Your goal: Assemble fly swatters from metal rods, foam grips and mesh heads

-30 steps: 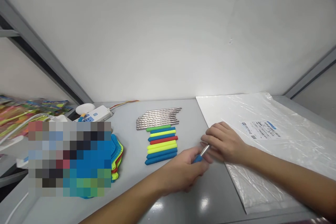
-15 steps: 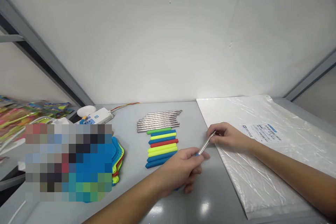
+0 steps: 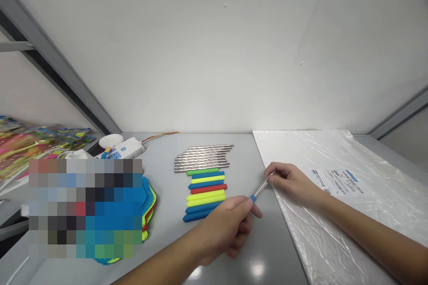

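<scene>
My left hand is closed around a blue sleeve, with only its tip showing past the fingers. My right hand pinches the far end of a thin metal rod that runs into that blue sleeve. Just left of my hands lies a row of several coloured sleeves, green, blue, yellow and red, side by side on the grey table. Behind them sits a bundle of several bare metal rods.
A large white sheet in clear plastic wrap with a printed label covers the table's right side. At left are a stack of blue and green flat pieces, a white power strip with wires, and colourful packets. A white wall stands behind.
My hands have drawn apart along the rod: the right hand went from on top of the left to the rod's far end, and more bare metal shows between them.
</scene>
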`<state>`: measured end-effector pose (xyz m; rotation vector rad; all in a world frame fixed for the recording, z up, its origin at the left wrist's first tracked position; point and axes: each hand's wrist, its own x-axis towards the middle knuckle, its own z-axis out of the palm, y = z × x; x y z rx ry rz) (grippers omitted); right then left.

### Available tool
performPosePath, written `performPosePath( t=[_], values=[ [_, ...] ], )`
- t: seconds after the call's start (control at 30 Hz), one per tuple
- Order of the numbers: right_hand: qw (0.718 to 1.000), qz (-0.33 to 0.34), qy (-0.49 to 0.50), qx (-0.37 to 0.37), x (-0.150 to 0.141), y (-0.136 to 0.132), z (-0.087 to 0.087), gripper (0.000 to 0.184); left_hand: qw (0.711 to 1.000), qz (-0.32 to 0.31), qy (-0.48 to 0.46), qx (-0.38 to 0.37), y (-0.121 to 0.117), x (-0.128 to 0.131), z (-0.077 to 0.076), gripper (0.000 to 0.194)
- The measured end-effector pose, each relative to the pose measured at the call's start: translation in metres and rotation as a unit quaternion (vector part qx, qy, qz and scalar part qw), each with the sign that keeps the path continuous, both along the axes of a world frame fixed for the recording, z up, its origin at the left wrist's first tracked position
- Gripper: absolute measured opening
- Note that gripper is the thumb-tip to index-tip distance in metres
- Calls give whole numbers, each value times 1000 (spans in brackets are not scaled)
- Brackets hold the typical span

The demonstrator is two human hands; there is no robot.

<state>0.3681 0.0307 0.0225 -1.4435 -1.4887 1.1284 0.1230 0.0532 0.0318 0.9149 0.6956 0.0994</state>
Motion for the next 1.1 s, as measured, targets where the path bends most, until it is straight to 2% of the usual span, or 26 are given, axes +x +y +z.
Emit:
performPosePath(
  t=[0.27,0.57,0.7,0.87,0.97,1.03,1.1],
  values=[
    [1000,14,-15,1,-4,-2,-5,16,999,-7,-23,34,-2,0,-8,29],
    [999,-17,-28,36,-10,-6,-7,20,998,-20,-39,54,0,1,-1,31],
    [998,-15,-32,48,-8,-4,-9,21,998,-16,-54,30,1,-2,8,31],
    [997,-37,-40,53,-15,-10,-9,21,995,-56,-76,25,9,-5,21,25],
    [997,-31,-21,61,-18,-12,-10,43,994,-68,-78,46,14,-9,27,19],
    [996,-34,-13,77,-14,-8,-11,47,993,-60,-78,60,15,-16,33,13],
    [995,-46,-40,85,-7,-3,-10,42,993,-31,-96,65,12,-30,42,6]
  ],
)
